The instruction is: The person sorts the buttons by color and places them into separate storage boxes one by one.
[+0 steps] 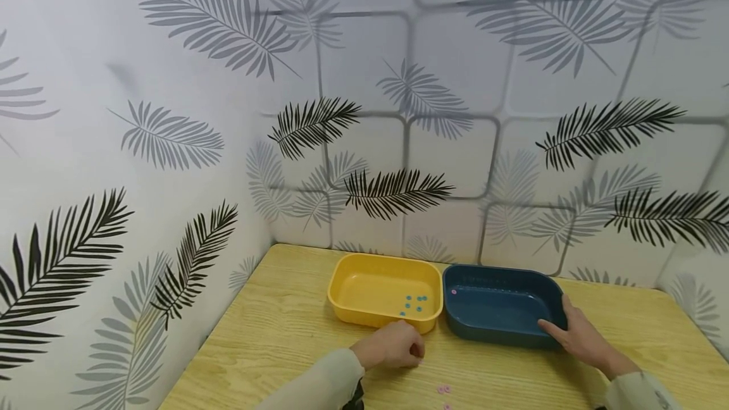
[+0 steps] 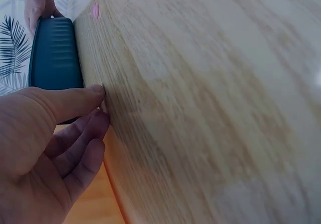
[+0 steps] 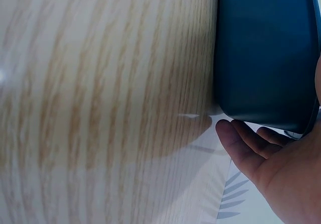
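Observation:
My left hand (image 1: pixel 393 345) is just in front of the yellow bin (image 1: pixel 342 309), low over the table. In the left wrist view its thumb and index finger pinch a small thin piece (image 2: pixel 103 105), mostly hidden by the fingertips. My right hand (image 1: pixel 583 337) grips the right end of the dark blue bin (image 1: pixel 495 334), thumb at the rim and fingers against the outer end wall. Several small blue rings (image 1: pixel 408 298) lie inside the yellow bin. One pink ring (image 1: pixel 454 291) lies in the blue bin, at its left side.
Small pink rings (image 1: pixel 443 390) lie on the wooden table (image 1: pixel 273 328) near its front, right of the left forearm. Both bins stand side by side, near the wall (image 1: pixel 364 144) with its leaf-patterned covering. Another wall closes off the left side.

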`<state>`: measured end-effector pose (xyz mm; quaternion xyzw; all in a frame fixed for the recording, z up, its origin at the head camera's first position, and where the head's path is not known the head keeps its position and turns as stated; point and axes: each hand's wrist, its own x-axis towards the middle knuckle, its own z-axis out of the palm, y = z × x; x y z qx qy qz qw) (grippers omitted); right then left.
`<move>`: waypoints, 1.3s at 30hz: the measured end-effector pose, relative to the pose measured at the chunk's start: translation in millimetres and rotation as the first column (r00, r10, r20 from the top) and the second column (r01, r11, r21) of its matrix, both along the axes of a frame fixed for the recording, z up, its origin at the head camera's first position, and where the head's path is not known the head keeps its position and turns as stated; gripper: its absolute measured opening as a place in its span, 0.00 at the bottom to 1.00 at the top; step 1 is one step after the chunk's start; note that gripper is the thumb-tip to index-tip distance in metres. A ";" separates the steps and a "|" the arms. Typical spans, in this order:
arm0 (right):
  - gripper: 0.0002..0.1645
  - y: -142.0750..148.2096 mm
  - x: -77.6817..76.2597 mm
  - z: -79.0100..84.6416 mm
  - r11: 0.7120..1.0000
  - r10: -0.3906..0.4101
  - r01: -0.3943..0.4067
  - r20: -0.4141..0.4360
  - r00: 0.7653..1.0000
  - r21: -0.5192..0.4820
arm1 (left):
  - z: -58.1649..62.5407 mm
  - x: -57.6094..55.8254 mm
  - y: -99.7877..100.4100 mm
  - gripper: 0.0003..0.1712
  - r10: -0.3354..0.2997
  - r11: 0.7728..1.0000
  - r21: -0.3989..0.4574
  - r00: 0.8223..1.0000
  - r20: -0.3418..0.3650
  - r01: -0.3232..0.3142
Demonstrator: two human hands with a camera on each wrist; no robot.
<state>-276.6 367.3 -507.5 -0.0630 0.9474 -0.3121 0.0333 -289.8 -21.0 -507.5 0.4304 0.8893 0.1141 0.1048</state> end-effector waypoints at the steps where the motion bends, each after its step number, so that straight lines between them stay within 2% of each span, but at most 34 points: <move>1: 0.62 0.1 0.0 -0.1 1.000 0.000 0.000 -0.001 1.000 0.002 | -0.5 -0.1 -0.1 0.02 -0.004 1.000 -0.002 1.000 -0.003 0.004; 10: 0.61 -0.1 0.9 0.7 1.000 0.003 -0.003 0.006 1.000 -0.002 | -2.0 -4.1 1.5 0.03 -0.040 0.999 -0.012 0.999 -0.033 0.039; 20: 0.61 -0.6 0.9 -0.2 1.000 0.003 -0.003 -0.011 1.000 0.006 | 1.5 -2.6 6.9 0.08 0.002 0.999 -0.043 1.000 0.009 -0.002; 33: 0.62 1.3 -2.1 0.1 1.000 0.000 0.000 0.011 1.000 0.010 | 1.9 -0.4 6.9 0.12 -0.031 0.999 -0.016 0.999 -0.018 0.031; 39: 0.61 0.7 -1.5 -0.9 1.000 0.000 0.000 -0.004 1.000 0.018 | 4.0 1.7 7.7 0.12 -0.013 1.000 0.012 0.999 -0.045 0.014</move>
